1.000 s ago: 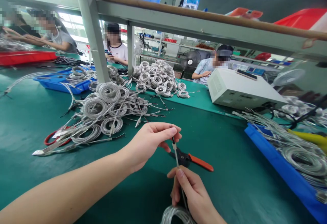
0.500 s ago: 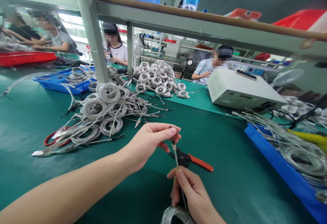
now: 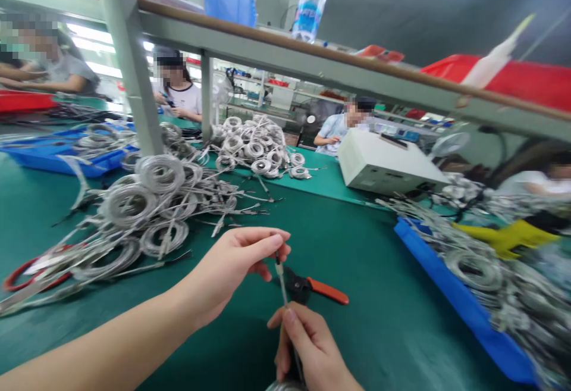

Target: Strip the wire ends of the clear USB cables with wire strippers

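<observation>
Between my hands a clear grey cable (image 3: 282,287) stands nearly upright, its upper end dark where the thin wires come out. My left hand (image 3: 243,263) pinches that dark end between thumb and fingers. Lower down, my right hand (image 3: 307,343) is closed round the cable's sleeve, and part of the cable's coil shows at the bottom edge. Just behind the cable, on the green mat, lies a tool with orange handles (image 3: 328,291) and a dark head, probably wire strippers; neither hand touches it.
Coiled cables (image 3: 151,200) are heaped on the left, near red-handled scissors (image 3: 18,278). A blue tray (image 3: 464,307) full of cables stands at right, with a yellow tool (image 3: 513,236) behind it. Beyond are a white box-shaped device (image 3: 388,162), a shelf post (image 3: 129,63) and seated co-workers.
The view has turned to the right, so the scene has slid left. Both hands keep the same hold on the cable, and less of its coil shows.
</observation>
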A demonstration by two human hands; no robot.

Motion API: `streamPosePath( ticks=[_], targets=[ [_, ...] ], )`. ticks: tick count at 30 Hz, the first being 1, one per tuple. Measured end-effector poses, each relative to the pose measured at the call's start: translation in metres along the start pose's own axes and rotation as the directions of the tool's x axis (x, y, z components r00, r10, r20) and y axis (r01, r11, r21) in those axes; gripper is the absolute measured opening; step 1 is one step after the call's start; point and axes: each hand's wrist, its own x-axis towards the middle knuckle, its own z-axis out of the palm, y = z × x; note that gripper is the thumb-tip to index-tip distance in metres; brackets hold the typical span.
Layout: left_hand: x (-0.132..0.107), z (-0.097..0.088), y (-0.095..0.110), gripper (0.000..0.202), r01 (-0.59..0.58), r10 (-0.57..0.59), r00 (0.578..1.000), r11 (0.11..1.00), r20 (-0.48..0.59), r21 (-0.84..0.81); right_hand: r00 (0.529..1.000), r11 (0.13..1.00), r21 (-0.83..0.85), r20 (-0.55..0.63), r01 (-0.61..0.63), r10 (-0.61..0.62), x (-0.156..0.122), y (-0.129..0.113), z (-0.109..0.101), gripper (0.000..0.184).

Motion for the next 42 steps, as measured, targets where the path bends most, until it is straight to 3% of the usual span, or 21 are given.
streamPosePath(
  ticks=[3,10,19,25,33,42],
  targets=[
    [0.000,0.001,-0.001,0.029,0.046,-0.045,0.998,0.999,-0.035,0.028,1.000,1.000,0.015,0.003,-0.015,0.015,0.001,0.002,0.000,0.062],
    [0.004,0.006,-0.009,0.034,0.080,-0.080,0.997,0.983,-0.005,0.164,1.000,0.999,0.037,0.000,-0.026,0.026,0.001,0.002,-0.002,0.069],
    [0.006,0.010,-0.008,0.033,0.066,-0.067,0.998,0.974,-0.002,0.217,0.998,0.999,-0.028,0.057,-0.018,0.020,0.008,0.005,-0.004,0.079],
    [0.011,0.004,-0.015,0.031,0.079,-0.076,0.997,0.969,-0.021,0.236,0.999,0.998,-0.018,-0.007,-0.054,0.054,0.004,0.001,-0.002,0.076],
    [0.008,-0.002,-0.009,0.032,0.067,-0.074,0.997,0.960,0.013,0.272,1.000,0.997,0.073,0.029,-0.009,0.007,0.005,-0.003,0.000,0.076],
    [0.007,-0.007,-0.006,0.032,0.038,-0.051,0.998,0.948,0.034,0.315,0.997,0.998,0.053,0.066,0.035,-0.038,0.005,0.002,-0.003,0.071]
  ],
)
